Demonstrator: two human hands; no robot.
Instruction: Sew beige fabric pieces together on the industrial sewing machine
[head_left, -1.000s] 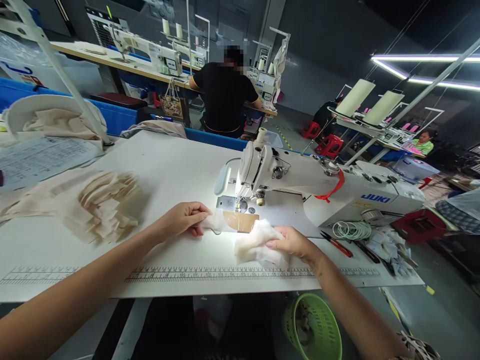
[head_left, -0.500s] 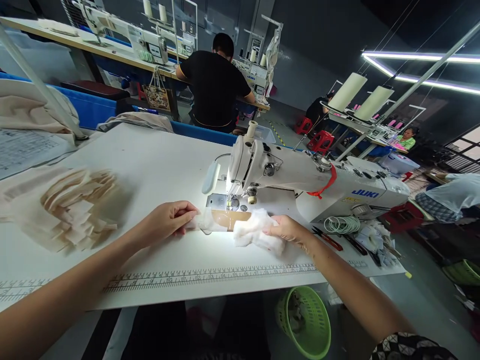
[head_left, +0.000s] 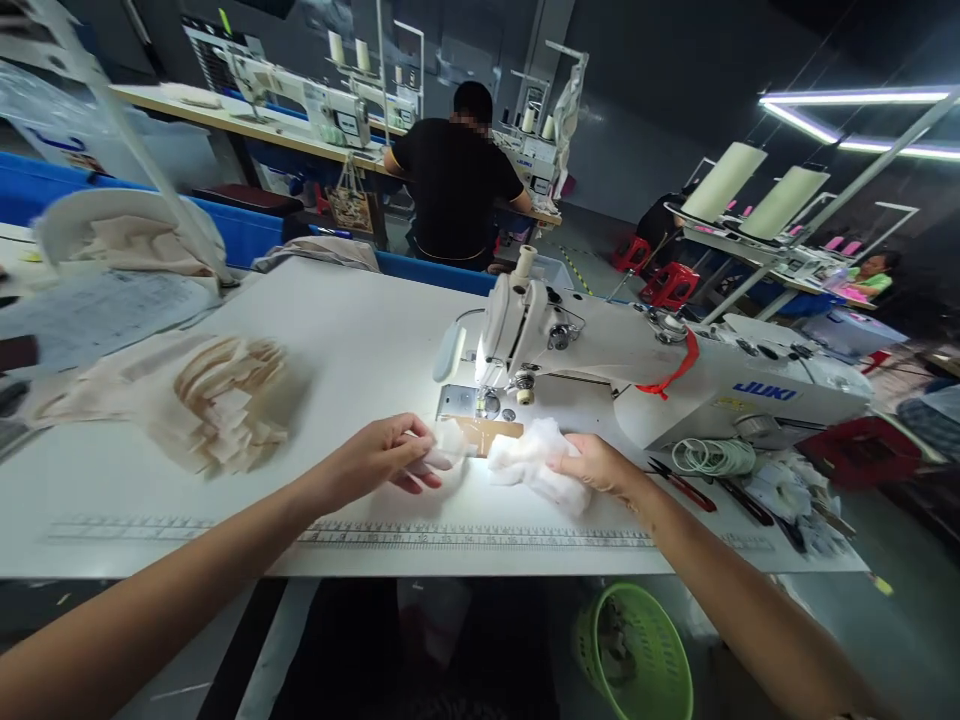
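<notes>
Bunched white fabric (head_left: 536, 462) lies on the table in front of the sewing machine (head_left: 570, 340). My right hand (head_left: 600, 468) grips its right end between thumb and fingers. To the left, my left hand (head_left: 394, 455) pinches a small, thin white piece of cloth (head_left: 450, 445) just below the metal needle plate (head_left: 457, 401). A tan strip (head_left: 491, 436) shows on the machine bed between the two white pieces. Whether the two pieces join is not clear.
A stack of cream fabric pieces (head_left: 232, 405) lies on the left. Scissors (head_left: 686, 487), a coil of pale cord (head_left: 712, 457) and scraps sit at the right. A ruler strip (head_left: 480, 538) runs along the front. Below stands a green basket (head_left: 679, 660). Another person (head_left: 457, 190) sits ahead.
The view has turned left, so everything sits further right. My left hand has drawn the thin cloth slightly up off the table, its lower fingers loosened. My right hand keeps its grip.
</notes>
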